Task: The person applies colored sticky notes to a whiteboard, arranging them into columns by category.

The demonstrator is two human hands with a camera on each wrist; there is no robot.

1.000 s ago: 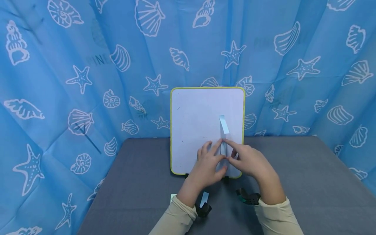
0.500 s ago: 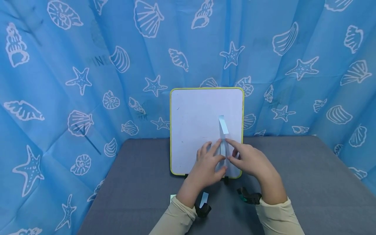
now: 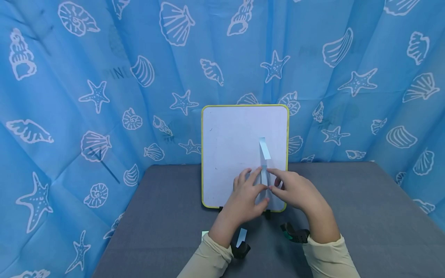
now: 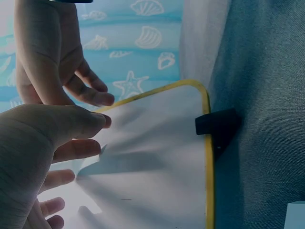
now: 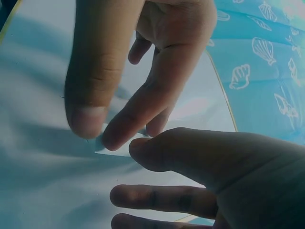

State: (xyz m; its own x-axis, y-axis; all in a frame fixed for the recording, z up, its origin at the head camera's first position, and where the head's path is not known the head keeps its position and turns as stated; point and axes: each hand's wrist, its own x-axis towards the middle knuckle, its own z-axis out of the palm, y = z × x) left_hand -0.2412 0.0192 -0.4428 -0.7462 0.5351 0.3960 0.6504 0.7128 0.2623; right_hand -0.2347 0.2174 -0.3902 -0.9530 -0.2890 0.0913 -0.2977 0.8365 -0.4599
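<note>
In the head view, a pale blue paper strip [image 3: 264,177] runs upright on the whiteboard [image 3: 233,135], between my two hands. My left hand [image 3: 242,195] comes from below left, its fingers spread and their tips at the strip's left side. On the other side is my right hand [image 3: 296,189]; its index finger and thumb reach the strip's right side at two heights. In the right wrist view, a bit of the strip [image 5: 114,149] shows under the fingertips, which partly hide it. Just above, another blue strip [image 3: 265,148] sticks out from the board at its lower end.
A light blue strip [image 3: 242,236] lies on the grey tablecloth [image 3: 167,216] near my left wrist, beside a pale green paper [image 3: 204,234] partly hidden by my sleeve. A black foot [image 3: 267,214] supports the board. Behind hangs a blue shell-patterned curtain [image 3: 222,46].
Both hands stay almost still at the lower strip. The index fingertips have parted slightly, showing more of the strip's upper end. The whole view has shifted a little.
</note>
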